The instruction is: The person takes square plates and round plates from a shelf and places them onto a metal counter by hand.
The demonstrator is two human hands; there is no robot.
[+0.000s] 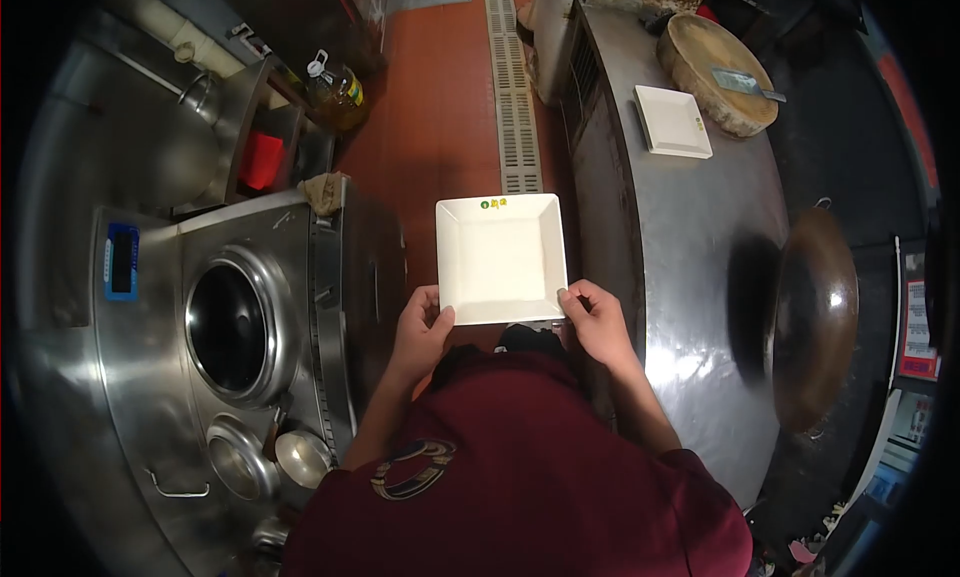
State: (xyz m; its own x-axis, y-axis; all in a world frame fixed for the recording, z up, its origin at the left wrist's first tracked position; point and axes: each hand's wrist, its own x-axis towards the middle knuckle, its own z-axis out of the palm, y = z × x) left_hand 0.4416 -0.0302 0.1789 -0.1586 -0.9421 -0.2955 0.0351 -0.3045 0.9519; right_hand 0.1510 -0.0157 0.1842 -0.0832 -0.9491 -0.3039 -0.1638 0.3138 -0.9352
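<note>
A square white plate (500, 259) with a small green and yellow mark on its far rim is held out in front of my body, its inside bare. My left hand (423, 329) grips the near left corner, thumb on the rim and fingers underneath. At the near right corner, my right hand (594, 319) pinches the rim in the same way. Another square white plate (672, 123) with a similar mark lies on the steel counter to the right, apart from both hands.
To my left is a steel stove with a round burner well (235, 325), a pot (240, 459) and a ladle (303, 458). On the right counter (690, 267) are a round chopping block (715, 62) with a cleaver (740, 82), and a wok (815, 322). An oil jug (338, 95) stands ahead left.
</note>
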